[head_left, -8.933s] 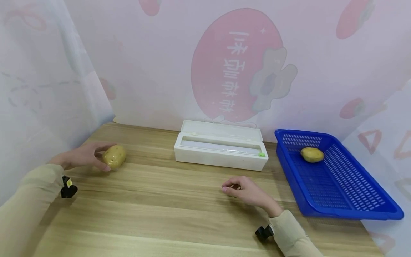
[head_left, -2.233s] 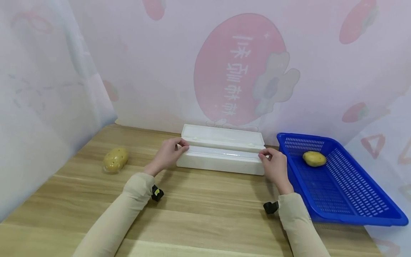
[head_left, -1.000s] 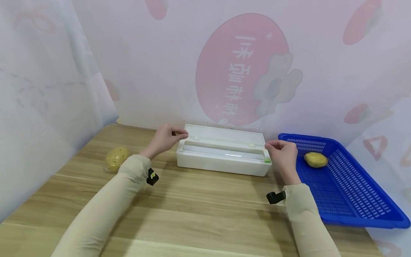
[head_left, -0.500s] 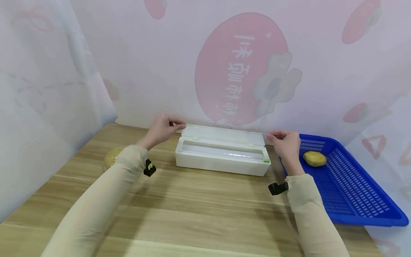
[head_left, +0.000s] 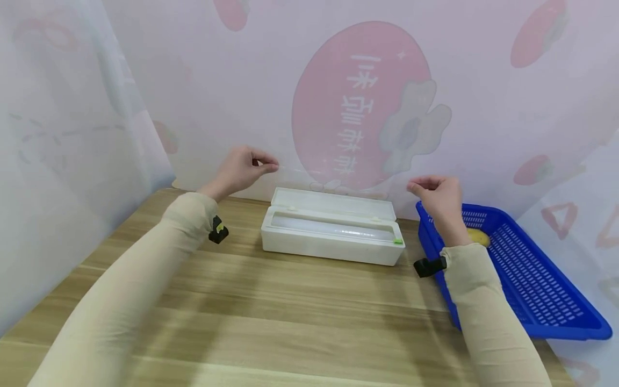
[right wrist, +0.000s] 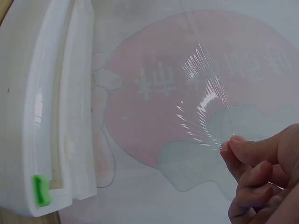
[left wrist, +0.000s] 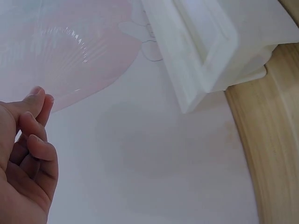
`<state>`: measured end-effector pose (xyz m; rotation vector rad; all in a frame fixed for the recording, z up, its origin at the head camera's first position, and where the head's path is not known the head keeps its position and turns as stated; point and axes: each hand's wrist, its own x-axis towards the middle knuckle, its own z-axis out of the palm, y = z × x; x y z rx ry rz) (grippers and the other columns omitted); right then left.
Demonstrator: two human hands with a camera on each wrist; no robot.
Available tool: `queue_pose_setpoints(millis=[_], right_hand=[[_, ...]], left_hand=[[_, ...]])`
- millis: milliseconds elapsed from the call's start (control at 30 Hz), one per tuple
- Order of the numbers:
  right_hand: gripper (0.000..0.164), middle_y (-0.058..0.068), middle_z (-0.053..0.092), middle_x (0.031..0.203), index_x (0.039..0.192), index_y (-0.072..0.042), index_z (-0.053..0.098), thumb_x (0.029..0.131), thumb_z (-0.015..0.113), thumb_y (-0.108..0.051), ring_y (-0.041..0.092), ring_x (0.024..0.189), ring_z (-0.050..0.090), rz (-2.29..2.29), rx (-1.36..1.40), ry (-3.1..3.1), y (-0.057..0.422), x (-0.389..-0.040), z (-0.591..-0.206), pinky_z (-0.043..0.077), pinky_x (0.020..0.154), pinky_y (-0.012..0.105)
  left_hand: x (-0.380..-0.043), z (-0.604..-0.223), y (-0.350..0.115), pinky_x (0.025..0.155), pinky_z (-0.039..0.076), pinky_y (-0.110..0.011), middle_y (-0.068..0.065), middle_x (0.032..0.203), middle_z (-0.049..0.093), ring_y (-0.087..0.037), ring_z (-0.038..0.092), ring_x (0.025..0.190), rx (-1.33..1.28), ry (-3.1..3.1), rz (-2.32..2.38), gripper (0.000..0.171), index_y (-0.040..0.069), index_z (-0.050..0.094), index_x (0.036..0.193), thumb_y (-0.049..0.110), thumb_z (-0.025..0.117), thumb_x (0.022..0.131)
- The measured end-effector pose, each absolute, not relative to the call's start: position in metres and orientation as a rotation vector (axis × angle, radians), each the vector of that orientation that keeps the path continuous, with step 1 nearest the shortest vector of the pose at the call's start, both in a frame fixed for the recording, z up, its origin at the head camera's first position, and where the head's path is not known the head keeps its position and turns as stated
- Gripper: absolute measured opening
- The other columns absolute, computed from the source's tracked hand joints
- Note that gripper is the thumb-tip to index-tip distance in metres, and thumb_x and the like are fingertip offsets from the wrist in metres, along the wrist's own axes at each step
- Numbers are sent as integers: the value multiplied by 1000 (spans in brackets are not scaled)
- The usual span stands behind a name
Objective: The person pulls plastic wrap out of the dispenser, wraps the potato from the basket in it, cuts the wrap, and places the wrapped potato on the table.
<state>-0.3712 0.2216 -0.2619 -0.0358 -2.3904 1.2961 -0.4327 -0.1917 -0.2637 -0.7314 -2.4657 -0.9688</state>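
Observation:
A sheet of clear cling film (right wrist: 205, 100) stretches between my hands, its creases fanning out from the pinched corners. My left hand (head_left: 239, 171) pinches one corner between thumb and index finger, up and behind the left end of the white cling film dispenser (head_left: 331, 247). At the other corner, the thumb and index finger of my right hand (head_left: 440, 201) pinch the film, above the near-left side of the blue basket. The dispenser's lid (head_left: 333, 203) is tipped back, and a film roll shows inside. Whether the sheet's lower edge joins the roll I cannot tell.
The blue basket (head_left: 537, 269) stands on the right, with a yellow potato (head_left: 479, 237) in it, partly behind my right wrist. A green slider (head_left: 398, 241) sits at the dispenser's right end. A printed curtain (head_left: 217, 97) hangs close behind the wooden table (head_left: 300, 322).
Earlier my left hand set down a film-wrapped potato, now hidden behind my left arm. Both hands then took film at the dispenser and have lifted it up and back, moving slightly apart.

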Motion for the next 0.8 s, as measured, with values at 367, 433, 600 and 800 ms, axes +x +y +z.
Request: queue_pose_setpoints(millis=[367,433,600,800], right_hand=[[32,7,71,98,110,-1,72,90,74,-26,18,93,56,1297,35,-2416,228,-368,-230,40,74,31],[33,4,71,95,109,-1,73,89,75,-27,17,92,56,1288,41,-2412,228,-368,-224,39,73,32],[34,0,72,90,109,-1,74,88,76,-28,18,86,56,1280,75,-2406,230,-370,-212,40,67,28],[34,-4,71,86,109,-2,74,86,77,-27,16,78,50,1364,79,-2364,233,-373,-199,38,56,22]], left_hand=[[-428,-236,-194,56,42,-25,-5,93,74,-17,55,66,-725,-2416,-911,12,8,79,98,16,74,90],[-428,-232,-194,57,42,-25,-5,93,74,-18,56,66,-724,-2404,-907,12,7,79,97,15,74,90],[-431,-220,-191,60,41,-23,-8,93,74,-19,57,70,-737,-2357,-904,10,5,79,96,12,74,90],[-431,-201,-187,63,42,-25,-7,95,73,-17,56,73,-729,-2350,-885,12,5,78,98,12,72,91]])
